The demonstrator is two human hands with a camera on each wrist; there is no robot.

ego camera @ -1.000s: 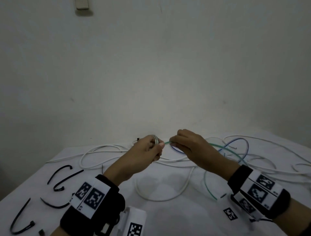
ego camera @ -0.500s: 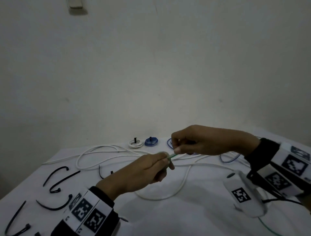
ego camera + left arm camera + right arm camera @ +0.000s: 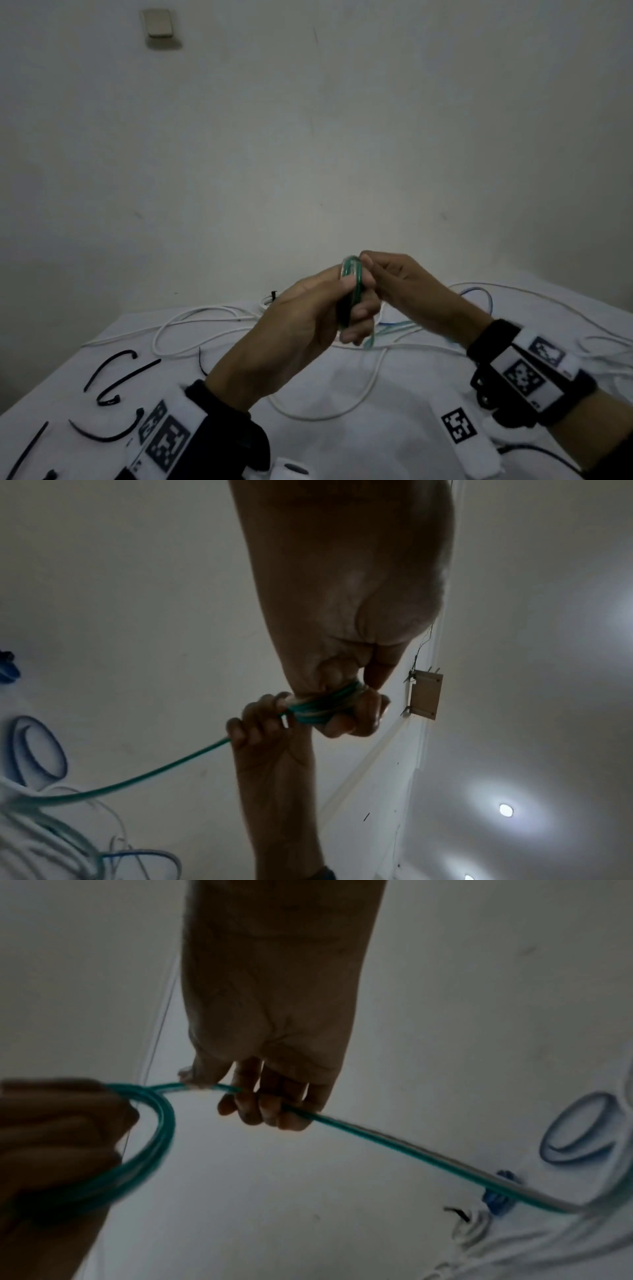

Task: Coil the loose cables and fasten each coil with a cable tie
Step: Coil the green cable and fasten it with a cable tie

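Green plastic-sheathed cable (image 3: 354, 291) is what I'm winding rn, so I'd call this the coiling step, mid-way: a few turns sit bunched centre-frame in the head view, held above the white table (image 3: 342, 445). My left hand (image 3: 308, 325) has fingers curled round the small green coil (image 3: 150, 1139), thumb pinning the top of it. My right hand (image 3: 404, 287) is just beside it, fingers wrapped round the free run of cable (image 3: 377, 1139), which trails down to the lower right of the right-wrist view, twd a blue loose cable (image 3: 578, 1134). Lots of slack looks left, so next I'd swing the right hand round for another turn w/ even tension while the left keeps the loops pinned. Black plastic cable ties (image 3: 113, 377) lie at lower left, untouched. Long white cables (image 3: 205, 325) sprawl behind, not yet coiled.
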